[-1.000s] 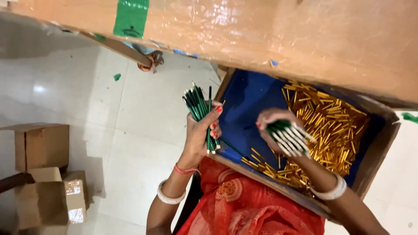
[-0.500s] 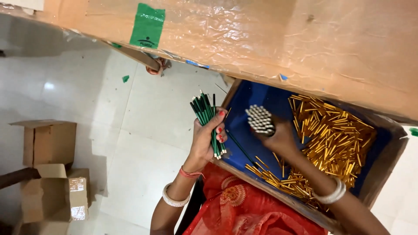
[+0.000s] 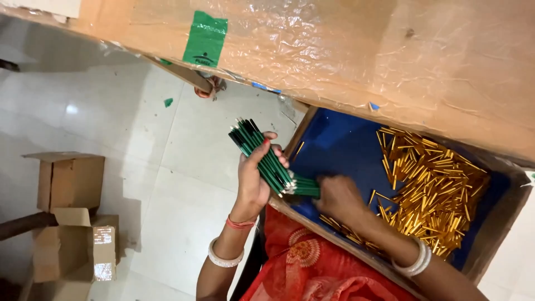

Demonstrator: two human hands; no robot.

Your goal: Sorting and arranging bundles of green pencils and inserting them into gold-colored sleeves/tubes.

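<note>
Far to the left of my left hand, two open cardboard boxes [image 3: 72, 223] stand on the pale tiled floor [image 3: 139, 139], well apart from both hands.

My left hand [image 3: 253, 178] is closed around a bundle of green sticks [image 3: 262, 159]. The fingers wrap the bundle near its lower end; the dark tips fan up and to the left, above the hand. The bundle is tilted, not upright. A red thread and a white bangle [image 3: 225, 256] sit on that wrist.

Just to the right, my right hand [image 3: 340, 198] lies palm down at the near edge of a blue-lined tray [image 3: 340, 142]. A second, smaller group of green sticks [image 3: 305, 187] lies between the two hands, touching the lower end of the bundle and reaching under the right fingers. I cannot tell whether the right hand grips them or only presses on them.

To the right of the right hand, a heap of short gold tubes [image 3: 434, 189] fills the tray. Above both hands runs a cardboard panel [image 3: 362, 50] wrapped in clear film.
</note>
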